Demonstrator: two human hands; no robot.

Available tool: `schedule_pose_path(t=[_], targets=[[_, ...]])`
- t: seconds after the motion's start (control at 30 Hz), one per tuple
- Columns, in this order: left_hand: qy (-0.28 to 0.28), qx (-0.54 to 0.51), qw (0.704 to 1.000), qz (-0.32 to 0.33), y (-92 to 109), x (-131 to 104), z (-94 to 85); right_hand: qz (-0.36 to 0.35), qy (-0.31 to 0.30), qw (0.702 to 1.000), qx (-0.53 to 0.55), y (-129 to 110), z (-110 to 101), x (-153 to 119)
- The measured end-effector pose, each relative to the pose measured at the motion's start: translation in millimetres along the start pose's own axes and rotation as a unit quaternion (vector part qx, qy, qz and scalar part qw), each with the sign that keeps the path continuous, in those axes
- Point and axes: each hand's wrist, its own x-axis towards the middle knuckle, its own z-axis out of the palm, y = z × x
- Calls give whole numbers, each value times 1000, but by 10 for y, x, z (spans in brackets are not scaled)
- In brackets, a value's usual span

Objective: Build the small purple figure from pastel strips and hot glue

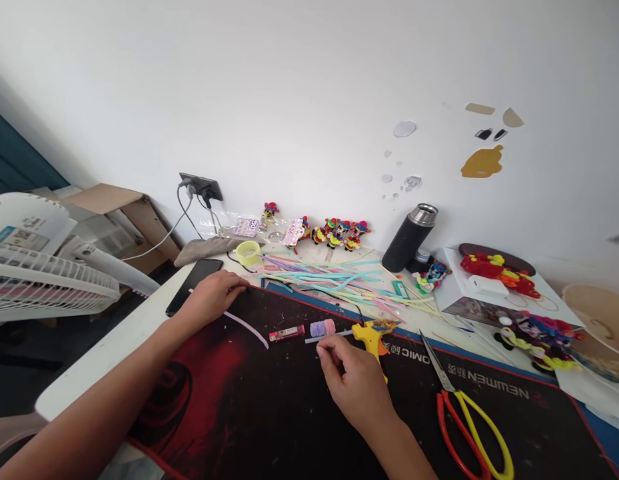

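My left hand (214, 297) reaches over the mat's far left edge, fingers pressed together at the tips; whatever they pinch is too small or hidden. A pale lilac pipe cleaner (246, 327) runs beneath that hand onto the mat. Lower and to the right, my right hand (353, 380) is curled, thumb against fingers, and I cannot make out anything in it. Just beyond its knuckles lie a yellow glue gun (372, 339) with a translucent glue stick in its back, a purple and pink fuzzy roll (322, 328) and a small red packet (287, 333).
Scissors (446, 383) with red and yellow handles lie right on the black mat (289, 413). Behind are loose pipe cleaners (329, 277), a tape roll (248, 253), a phone (194, 287), small fuzzy dolls (339, 233) and a black flask (410, 238). A fan (49, 280) stands left.
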Motion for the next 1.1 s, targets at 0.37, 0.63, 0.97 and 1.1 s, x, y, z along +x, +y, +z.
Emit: schedule_pose_path(t=[0.37,0.63,0.97,1.1], targets=[[18,-32,995,91,472,257,40,8,-19,1000,-3,-6,23,-19],[-58,41,980,183,941,790,298,-4,-6,1000,-2,-10,-12,11],[-2,58,986,157,1021,1251,156,-11,-17,999,-29,-18,-27,8],[-17,60,983,170,992,1185,174,-13,-26,999,-38,-28,-24,10]])
